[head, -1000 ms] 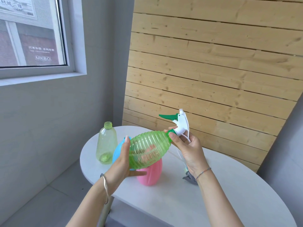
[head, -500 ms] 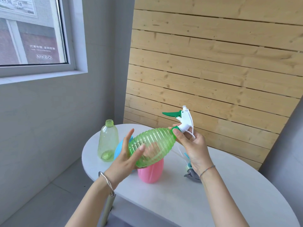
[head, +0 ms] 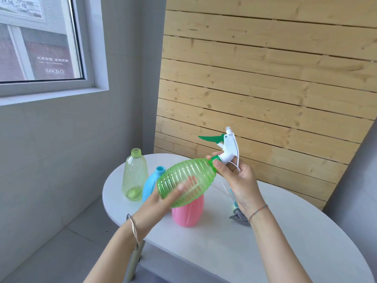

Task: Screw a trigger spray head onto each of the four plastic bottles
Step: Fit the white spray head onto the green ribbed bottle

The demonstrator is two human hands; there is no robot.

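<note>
I hold a ribbed green bottle (head: 187,180) tilted above the table, neck up to the right. My left hand (head: 163,199) cups its underside, fingers showing through the plastic. My right hand (head: 236,180) pinches the green collar of a white trigger spray head (head: 229,148) with a green trigger, seated on the bottle's neck. A pale yellow-green bottle (head: 134,174), a blue bottle (head: 152,182) and a pink bottle (head: 188,211) stand open-necked on the table. Loose spray heads (head: 237,213) lie behind my right wrist, partly hidden.
The white oval table (head: 255,242) stands in a corner, with a slatted wood wall (head: 265,78) behind and a grey wall with a window (head: 40,41) to the left. Grey floor shows at lower left.
My left hand has shifted from the bottle's side to under its base, and the bottle has turned. My right hand stays on the collar. The view has shifted slightly.
</note>
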